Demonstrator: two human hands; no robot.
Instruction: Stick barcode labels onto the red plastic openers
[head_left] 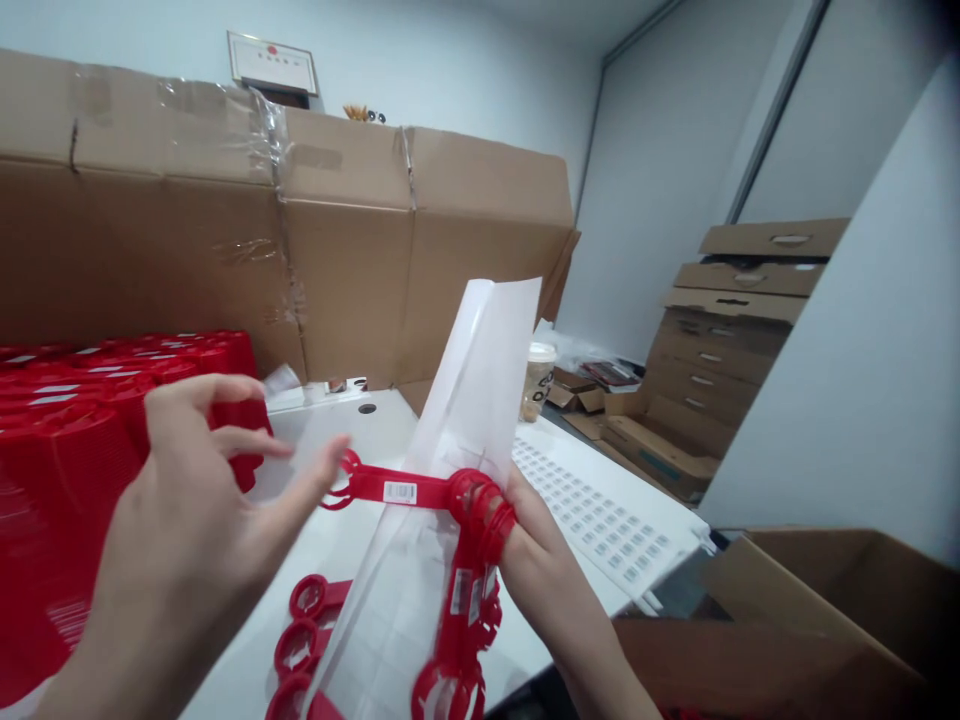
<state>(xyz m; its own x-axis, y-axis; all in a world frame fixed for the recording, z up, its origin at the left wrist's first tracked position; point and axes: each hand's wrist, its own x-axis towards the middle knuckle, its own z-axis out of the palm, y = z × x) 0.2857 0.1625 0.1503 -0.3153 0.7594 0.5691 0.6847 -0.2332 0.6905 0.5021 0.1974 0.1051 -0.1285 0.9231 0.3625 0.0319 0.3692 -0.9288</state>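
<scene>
**Left hand** (176,510)**:** you're holding it spread, fingers apart, the tips just beside one end of the red plastic ring hanger (397,490), no grip on it.

**Right hand** (544,580)**:** you're curled around the hanger's ring cluster, pinching it along with a translucent plastic bag (480,380).

**Hanger:** it's up off the worktop (352,430) in your right hand, running across the bag, with a white barcode label (400,492) on its bar.

**Lower left:** more red rings (304,630) are sitting on the worktop.

**Far left:** a tall stack of red plastic hangers (75,430) is right beside your left hand.

**Right side:** a sheet of small labels (600,520) lies flat on the worktop, with a paper cup (538,385) behind it.

**Behind:** a taped cardboard box (300,250) stands along the back, and flattened cartons (720,350) are piled by the wall.
</scene>
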